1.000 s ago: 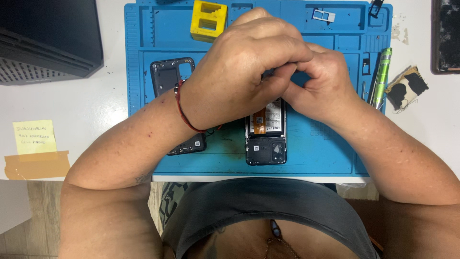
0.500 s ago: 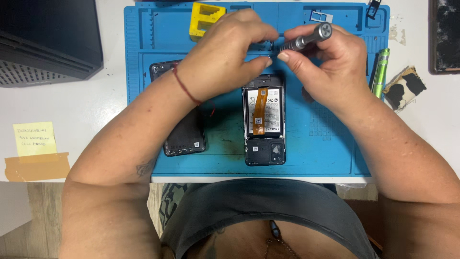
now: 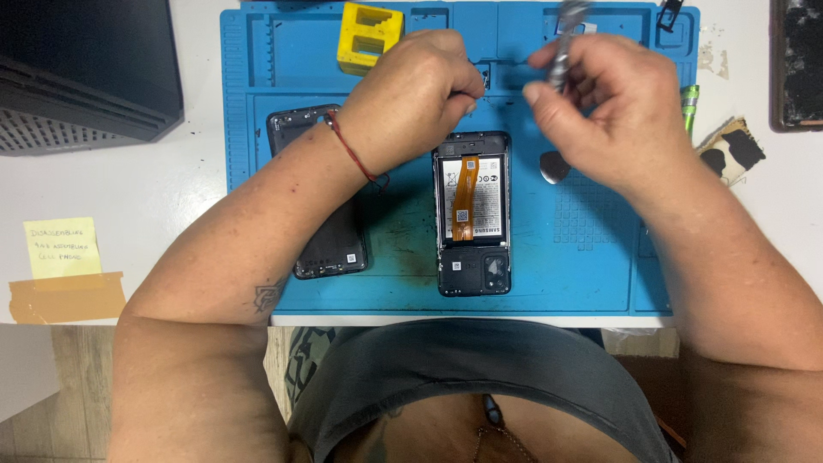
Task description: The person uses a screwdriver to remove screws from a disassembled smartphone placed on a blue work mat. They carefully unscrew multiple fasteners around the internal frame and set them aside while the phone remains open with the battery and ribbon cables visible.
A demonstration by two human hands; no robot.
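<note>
Opened phone (image 3: 473,225) lay at frame centre on the blue mat (image 3: 591,257), back removed.
Your right hand (image 3: 604,107) gripped a blurred metal screwdriver (image 3: 564,53); your left hand (image 3: 411,94) was curled shut, contents indiscernible. Seating the tip squarely probably came next.

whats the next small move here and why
Probably bring the screwdriver down to the opened phone. The right hand holds it raised above the blue mat, and the left hand is closed beside it, both off the phone.

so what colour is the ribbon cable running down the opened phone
Orange: the ribbon cable lies over the white battery, clearest in the head view.
</note>
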